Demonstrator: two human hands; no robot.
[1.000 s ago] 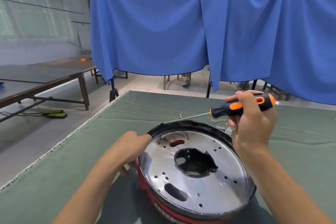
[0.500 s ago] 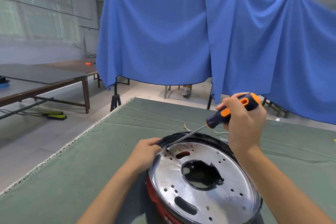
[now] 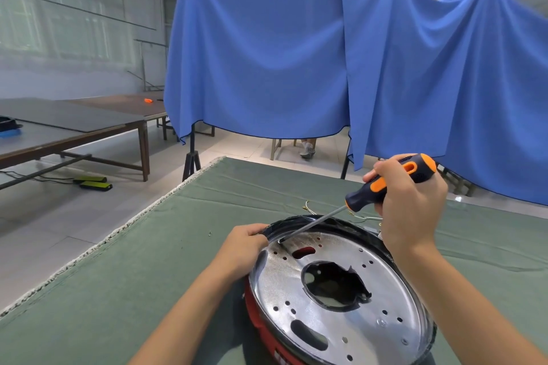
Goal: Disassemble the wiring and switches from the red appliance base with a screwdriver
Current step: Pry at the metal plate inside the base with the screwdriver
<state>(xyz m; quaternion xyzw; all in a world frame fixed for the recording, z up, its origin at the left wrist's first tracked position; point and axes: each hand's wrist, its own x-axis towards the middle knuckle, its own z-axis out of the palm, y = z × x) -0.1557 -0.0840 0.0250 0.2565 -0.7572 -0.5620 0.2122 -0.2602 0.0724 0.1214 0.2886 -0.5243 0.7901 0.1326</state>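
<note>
While the red appliance base (image 3: 261, 320) sat on the green cloth-covered table (image 3: 124, 275), close to the person and tipped so its shiny metal plate (image 3: 341, 299) faced up toward the camera, both hands were on the job. The left hand (image 3: 244, 243) gripped the black rim (image 3: 299, 221) at the far left edge, fingers curled over it. The right hand (image 3: 410, 204) was wrapped tight around the black-and-orange handle of the screwdriver (image 3: 385, 184), fingers closed on the grip. Its shaft angled down and to the left, and the tip touched the plate just inside the rim, right beside the left hand and near a small red slot. Thin loose wires (image 3: 355, 216) trailed on the cloth just behind the base. Beyond the table hung a big blue cloth (image 3: 296, 53), and long wooden tables (image 3: 89, 124) stood off to the left.
</note>
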